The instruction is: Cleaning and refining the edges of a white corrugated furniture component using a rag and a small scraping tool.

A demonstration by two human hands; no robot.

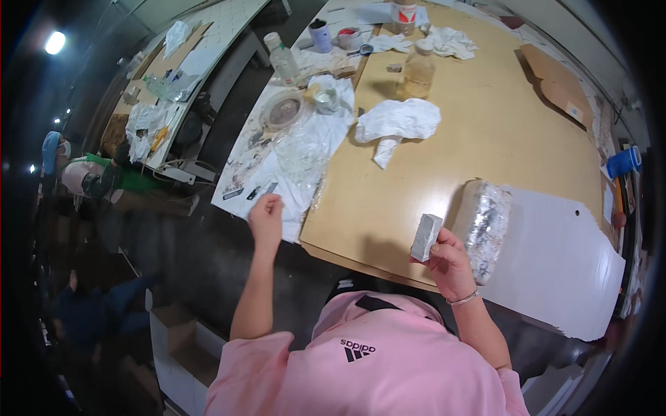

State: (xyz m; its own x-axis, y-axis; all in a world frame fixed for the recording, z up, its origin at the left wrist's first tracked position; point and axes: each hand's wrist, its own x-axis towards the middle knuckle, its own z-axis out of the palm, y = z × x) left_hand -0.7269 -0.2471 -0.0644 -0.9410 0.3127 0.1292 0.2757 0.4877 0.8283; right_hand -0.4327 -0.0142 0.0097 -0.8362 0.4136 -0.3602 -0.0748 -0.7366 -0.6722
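Note:
My right hand [451, 262] grips a small grey rectangular block [425, 236] upright, above the front edge of the tan table [395, 208]. My left hand [266, 220] is over the near end of the white, stained side surface [229, 177], its fingers pinched together. A small grey strip [271, 188] shows right at the left fingertips; whether they hold it is unclear. Two dark little pieces, one a flat strip [232, 194], lie beside it. Just right of my right hand rests a bundle wrapped in shiny clear film [488, 229].
A white board [555, 256] covers the table's right front. Crumpled white paper [399, 121], a bottle of yellowish liquid [417, 73], a clear bottle [281, 59] and a blue can [320, 36] stand or lie farther back. Another person [87, 173] is at the far left.

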